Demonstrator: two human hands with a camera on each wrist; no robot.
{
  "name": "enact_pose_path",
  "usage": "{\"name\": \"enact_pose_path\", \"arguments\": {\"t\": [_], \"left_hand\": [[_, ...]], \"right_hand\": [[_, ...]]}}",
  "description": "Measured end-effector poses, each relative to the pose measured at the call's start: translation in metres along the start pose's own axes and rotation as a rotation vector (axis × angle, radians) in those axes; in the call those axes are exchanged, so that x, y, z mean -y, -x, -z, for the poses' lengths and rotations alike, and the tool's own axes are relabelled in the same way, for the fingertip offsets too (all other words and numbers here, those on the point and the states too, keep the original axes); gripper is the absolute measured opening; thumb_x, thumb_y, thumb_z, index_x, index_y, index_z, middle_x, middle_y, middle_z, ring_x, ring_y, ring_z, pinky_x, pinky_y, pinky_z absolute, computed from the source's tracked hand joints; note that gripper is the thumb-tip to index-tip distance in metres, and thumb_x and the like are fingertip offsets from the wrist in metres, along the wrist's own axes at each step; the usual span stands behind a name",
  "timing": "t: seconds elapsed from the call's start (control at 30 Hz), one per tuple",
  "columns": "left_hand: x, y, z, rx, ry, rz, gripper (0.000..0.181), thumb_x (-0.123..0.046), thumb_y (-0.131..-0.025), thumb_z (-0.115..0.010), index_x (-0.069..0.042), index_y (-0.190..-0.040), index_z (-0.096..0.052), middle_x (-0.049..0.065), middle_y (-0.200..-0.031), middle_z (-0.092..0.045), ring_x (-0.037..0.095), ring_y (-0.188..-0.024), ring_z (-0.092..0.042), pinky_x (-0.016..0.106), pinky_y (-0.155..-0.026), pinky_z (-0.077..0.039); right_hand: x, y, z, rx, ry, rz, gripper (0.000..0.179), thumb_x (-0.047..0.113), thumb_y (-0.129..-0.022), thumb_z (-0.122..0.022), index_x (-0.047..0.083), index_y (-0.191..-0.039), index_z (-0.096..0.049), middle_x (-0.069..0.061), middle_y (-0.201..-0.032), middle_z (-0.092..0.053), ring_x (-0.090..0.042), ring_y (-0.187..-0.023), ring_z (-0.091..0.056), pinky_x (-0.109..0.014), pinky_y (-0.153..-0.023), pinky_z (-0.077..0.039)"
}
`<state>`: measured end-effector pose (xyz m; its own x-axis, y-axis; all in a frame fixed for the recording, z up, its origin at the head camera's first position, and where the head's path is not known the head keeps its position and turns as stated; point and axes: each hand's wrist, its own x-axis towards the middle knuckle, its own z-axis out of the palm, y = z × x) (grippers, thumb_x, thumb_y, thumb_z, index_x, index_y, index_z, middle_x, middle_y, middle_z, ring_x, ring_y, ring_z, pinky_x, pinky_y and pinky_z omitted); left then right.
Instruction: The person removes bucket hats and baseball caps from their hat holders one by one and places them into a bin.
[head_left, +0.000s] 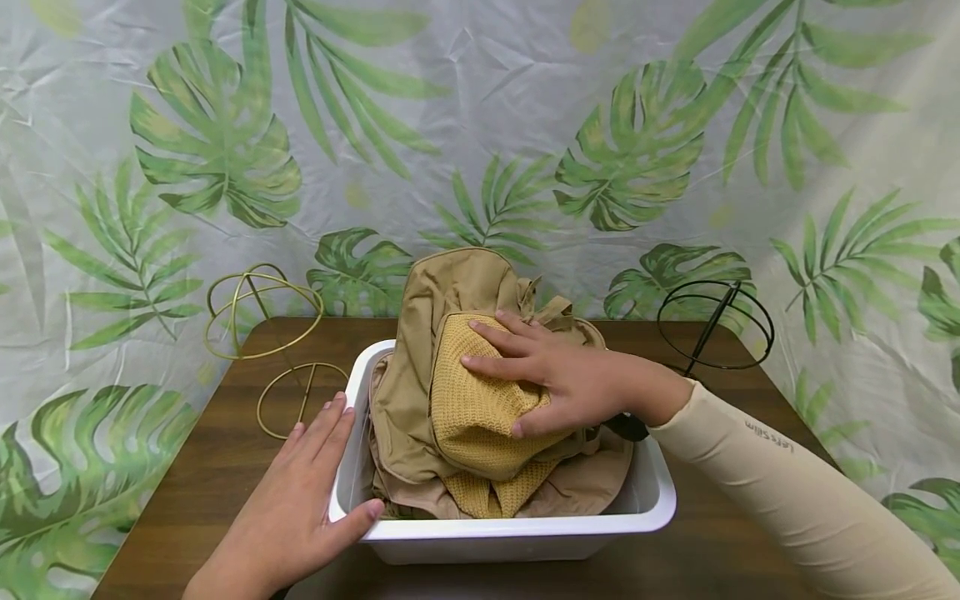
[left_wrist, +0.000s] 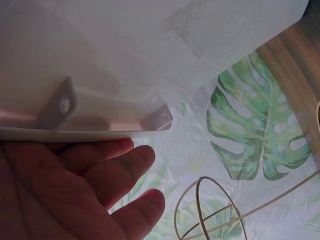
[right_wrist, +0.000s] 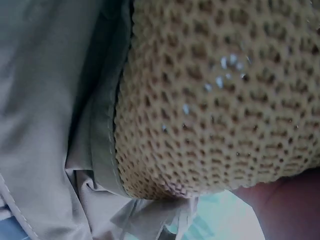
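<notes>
A white plastic tub (head_left: 517, 527) stands on the table, heaped with khaki and tan cloth pieces that look like soft hats. On top is a yellow knitted piece (head_left: 468, 400), framed by the folded khaki cloth hat (head_left: 405, 417). My right hand (head_left: 558, 379) lies spread over the yellow knit and presses on it. In the right wrist view the knit (right_wrist: 215, 100) fills much of the picture beside the khaki cloth. My left hand (head_left: 300, 487) rests along the tub's left rim, its thumb at the front corner. Seen from below, its fingers (left_wrist: 125, 165) lie extended under the rim.
A gold wire stand (head_left: 264, 312) is left of the tub, and a black wire stand (head_left: 716, 325) is behind it on the right. Both are on the brown wooden table (head_left: 195, 492). A leaf-printed cloth (head_left: 480, 108) hangs behind.
</notes>
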<state>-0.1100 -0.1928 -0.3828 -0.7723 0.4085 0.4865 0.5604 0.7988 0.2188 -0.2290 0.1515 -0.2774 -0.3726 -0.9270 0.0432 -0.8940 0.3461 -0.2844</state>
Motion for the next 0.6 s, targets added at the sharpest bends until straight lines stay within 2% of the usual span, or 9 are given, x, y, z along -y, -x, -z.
{"name": "enact_pose_path", "arguments": {"t": [0.13, 0.33, 0.47, 0.6], "left_hand": [[0.000, 0.000, 0.000, 0.003, 0.003, 0.003, 0.092, -0.052, -0.085, -0.068, 0.008, -0.148, -0.037, 0.019, -0.157, -0.032, 0.032, -0.145, -0.029, 0.043, -0.119, -0.016], [0.001, 0.000, 0.000, -0.001, 0.009, -0.002, 0.092, -0.054, -0.086, -0.066, 0.008, -0.148, -0.038, 0.020, -0.157, -0.033, 0.031, -0.144, -0.030, 0.039, -0.120, -0.013], [0.001, 0.000, -0.001, -0.011, 0.005, -0.007, 0.092, -0.055, -0.086, -0.066, 0.008, -0.147, -0.040, 0.020, -0.156, -0.034, 0.030, -0.144, -0.030, 0.043, -0.119, -0.018], [0.002, 0.000, -0.001, -0.018, 0.005, -0.009, 0.092, -0.056, -0.085, -0.065, 0.008, -0.145, -0.041, 0.020, -0.155, -0.035, 0.030, -0.144, -0.031, 0.040, -0.120, -0.014]], "right_hand": [[0.003, -0.004, -0.009, 0.018, 0.059, 0.003, 0.079, 0.066, -0.094, -0.048, 0.027, -0.159, -0.026, -0.005, -0.166, -0.001, -0.041, -0.149, 0.004, -0.068, -0.113, -0.009], [0.007, -0.011, -0.022, 0.094, 0.148, -0.009, 0.077, 0.068, -0.094, -0.045, 0.032, -0.159, -0.023, 0.000, -0.167, 0.001, -0.035, -0.150, 0.005, -0.063, -0.115, -0.007], [0.008, -0.016, -0.028, 0.159, 0.181, -0.048, 0.077, 0.072, -0.093, -0.041, 0.038, -0.158, -0.019, 0.005, -0.166, 0.003, -0.030, -0.151, 0.007, -0.063, -0.115, -0.003], [0.008, -0.020, -0.034, 0.222, 0.196, -0.088, 0.077, 0.075, -0.092, -0.037, 0.042, -0.157, -0.016, 0.010, -0.165, 0.005, -0.026, -0.151, 0.008, -0.064, -0.115, -0.001]]}}
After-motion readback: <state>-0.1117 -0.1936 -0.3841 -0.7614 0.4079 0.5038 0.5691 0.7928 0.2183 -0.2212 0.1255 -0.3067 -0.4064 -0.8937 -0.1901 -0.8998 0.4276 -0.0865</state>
